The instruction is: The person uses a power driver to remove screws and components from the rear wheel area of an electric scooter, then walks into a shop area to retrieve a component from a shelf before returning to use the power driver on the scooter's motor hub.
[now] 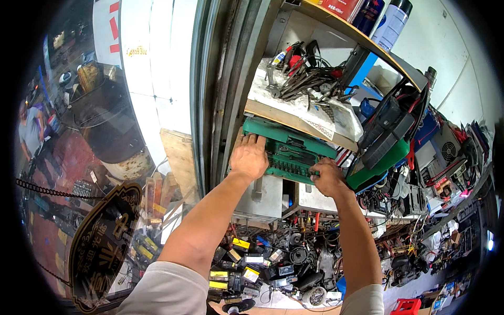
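Shelving (268,112) with loose tools (307,79) overhangs a green socket-set case (278,135). Left hand (250,157), fingers close together, touches its left end; right hand (331,177), fingers curled, its right, any pinch unclear.

Up at the open green tool case (273,129) now, with left hand (250,156) over its left end and right hand (329,177) curled at its right, framing a row of sockets (289,168), just beneath a shelf (342,140) of jumbled hand tools (312,84)
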`<state>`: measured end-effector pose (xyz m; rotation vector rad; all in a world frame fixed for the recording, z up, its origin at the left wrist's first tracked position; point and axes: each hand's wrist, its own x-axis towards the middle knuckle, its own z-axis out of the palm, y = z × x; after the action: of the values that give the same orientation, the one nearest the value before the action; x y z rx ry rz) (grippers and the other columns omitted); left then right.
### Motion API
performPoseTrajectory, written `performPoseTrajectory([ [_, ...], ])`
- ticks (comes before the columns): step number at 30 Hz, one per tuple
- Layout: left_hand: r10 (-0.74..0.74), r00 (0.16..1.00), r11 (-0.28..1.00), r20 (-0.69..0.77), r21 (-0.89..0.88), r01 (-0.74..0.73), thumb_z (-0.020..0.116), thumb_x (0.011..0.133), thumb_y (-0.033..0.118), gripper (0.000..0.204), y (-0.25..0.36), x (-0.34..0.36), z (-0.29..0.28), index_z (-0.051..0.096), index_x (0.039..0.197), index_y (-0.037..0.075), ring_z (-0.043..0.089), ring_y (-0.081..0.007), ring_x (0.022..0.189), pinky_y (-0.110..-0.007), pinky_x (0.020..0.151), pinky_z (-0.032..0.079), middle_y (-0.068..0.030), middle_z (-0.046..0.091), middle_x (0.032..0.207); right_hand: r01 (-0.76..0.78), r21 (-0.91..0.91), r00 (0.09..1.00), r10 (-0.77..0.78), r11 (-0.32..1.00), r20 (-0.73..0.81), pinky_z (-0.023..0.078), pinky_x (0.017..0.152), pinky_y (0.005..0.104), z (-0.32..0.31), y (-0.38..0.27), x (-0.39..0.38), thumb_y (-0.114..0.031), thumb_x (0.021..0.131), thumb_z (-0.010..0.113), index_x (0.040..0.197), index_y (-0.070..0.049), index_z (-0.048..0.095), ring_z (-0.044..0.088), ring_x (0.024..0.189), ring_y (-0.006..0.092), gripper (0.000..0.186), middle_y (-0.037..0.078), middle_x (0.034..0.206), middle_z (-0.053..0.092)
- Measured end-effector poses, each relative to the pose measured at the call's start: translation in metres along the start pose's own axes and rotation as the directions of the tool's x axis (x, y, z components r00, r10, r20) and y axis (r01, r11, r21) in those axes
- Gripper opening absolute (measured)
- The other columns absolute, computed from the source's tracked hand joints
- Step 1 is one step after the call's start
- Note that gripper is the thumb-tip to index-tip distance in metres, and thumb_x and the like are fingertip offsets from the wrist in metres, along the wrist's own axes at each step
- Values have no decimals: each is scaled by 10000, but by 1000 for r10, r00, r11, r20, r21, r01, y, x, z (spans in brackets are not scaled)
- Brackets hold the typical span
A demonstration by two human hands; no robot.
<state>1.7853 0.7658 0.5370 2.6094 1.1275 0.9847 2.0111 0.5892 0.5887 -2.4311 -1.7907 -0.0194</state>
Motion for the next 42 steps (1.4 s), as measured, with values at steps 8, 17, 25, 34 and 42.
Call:
performPoseTrajectory([
  [8,22,995,995,-94,-92,-31,642,850,46,410,-5,-1,5,642,1255,-20,592,-415,1268,-470,1182,428,-239,659,1296,-116,176,991,102,977,85,516,1027,466,4,14,14,-221,872,802,1115,-108,811,653,1194,356,269,124,1197,736],
  [17,-23,1000,998,-9,-60,22,685,837,66,399,-6,3,6,683,1224,-32,575,-391,1326,-446,1248,375,-234,650,1360,-50,33,965,57,998,-258,539,921,506,16,-9,1,-183,1012,633,1112,-72,734,675,1050,417,180,161,1113,731],
  [25,-9,998,998,-60,-62,6,681,838,85,386,-4,2,14,697,1203,-38,578,-383,1334,-439,1233,390,-230,662,1348,-10,248,845,140,969,-516,528,795,514,30,-24,-13,-199,1062,559,1106,-41,665,687,889,423,195,202,956,718],
  [34,-60,998,997,-31,-48,58,657,851,94,287,-16,-2,4,724,1110,-13,597,-387,1277,-445,1147,457,-230,677,1283,-44,701,872,369,712,-320,500,674,320,45,-104,-150,-206,1116,520,1043,12,661,621,711,150,270,73,789,673],
  [42,-213,976,961,-53,-193,200,637,845,58,337,-8,-8,-1,717,1163,-18,545,-404,1286,-482,1095,490,-218,614,1349,-316,941,636,710,-117,302,555,757,299,243,-131,-534,-127,1029,606,1219,-54,682,693,886,167,218,54,1043,733],
])
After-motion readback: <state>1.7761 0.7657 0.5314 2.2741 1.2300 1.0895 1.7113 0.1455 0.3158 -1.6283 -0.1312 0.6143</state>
